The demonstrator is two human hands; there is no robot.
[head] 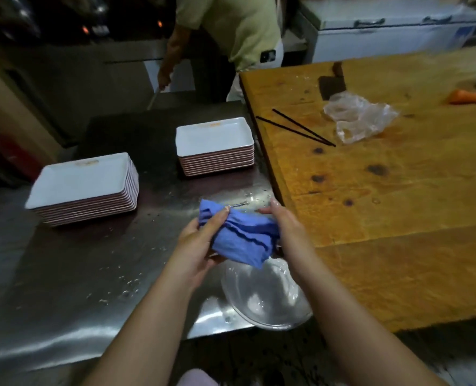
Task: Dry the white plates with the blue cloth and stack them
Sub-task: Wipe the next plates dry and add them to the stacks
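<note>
Your left hand (pixel 196 246) has its fingers (pixel 216 220) curled round the bunched blue cloth (pixel 242 236), and your right hand (pixel 283 221) grips its right end, above the wet steel bench (pixel 72 274). Two stacks of white plates stand farther off: one at the left (pixel 83 185), one farther back (pixel 214 144), beside the wooden table (pixel 384 190).

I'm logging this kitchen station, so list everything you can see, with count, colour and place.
plate stacks: two, white, on steel counter, left and centre
steel counter: one, grey, wet
glass bowl: one, clear, counter's near edge
wooden table: one, brown, right
chopsticks: two, black, on wooden table
plastic bag: one, clear, on wooden table
carrot: one, orange, far right
other person: one, behind
blue cloth: one, between both hands
left hand: holds cloth
right hand: holds cloth
</note>
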